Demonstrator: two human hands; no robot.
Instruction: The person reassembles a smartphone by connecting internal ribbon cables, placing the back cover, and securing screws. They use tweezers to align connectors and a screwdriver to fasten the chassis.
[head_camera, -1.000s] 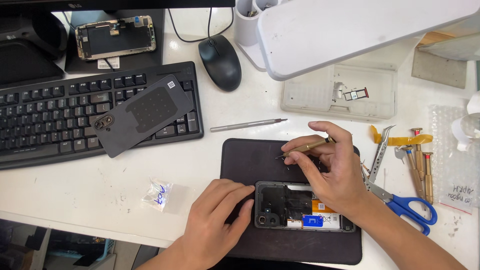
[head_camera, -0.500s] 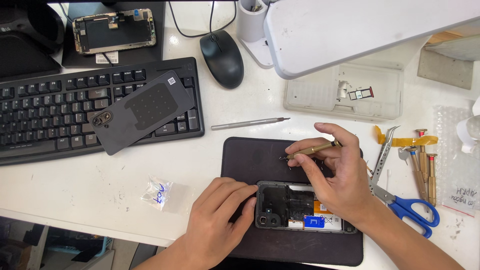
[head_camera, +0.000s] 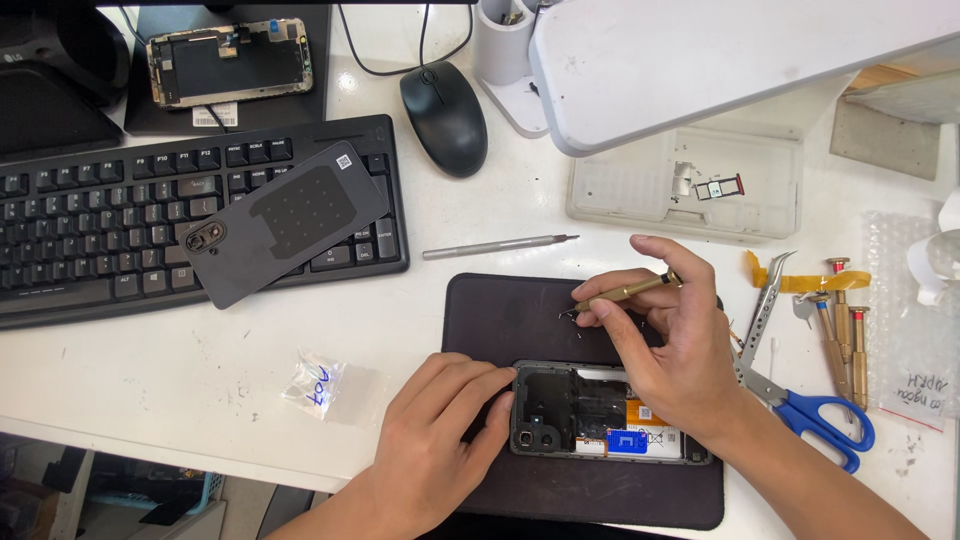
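An opened smartphone (head_camera: 575, 410) with its back removed lies on a dark work mat (head_camera: 520, 315). My left hand (head_camera: 435, 430) rests on the mat with its fingertips pressed against the phone's left end. My right hand (head_camera: 670, 340) hovers above the phone's upper right part and pinches a thin brass-coloured screwdriver (head_camera: 628, 291), whose tip points left at tiny screws (head_camera: 570, 315) on the mat. The phone's right part is hidden under this hand.
The phone's grey back cover (head_camera: 285, 220) lies on a black keyboard (head_camera: 100, 220). A silver screwdriver (head_camera: 495, 246), mouse (head_camera: 443, 117), white parts tray (head_camera: 690, 185), blue-handled scissors (head_camera: 820, 420), tweezers (head_camera: 765, 300), several brass screwdrivers (head_camera: 845, 325), a small plastic bag (head_camera: 320, 385) and another opened phone (head_camera: 232, 60) surround the mat.
My right hand has shifted slightly with the brass screwdriver, its tip staying over the screws on the mat. My left hand keeps holding the phone's left end.
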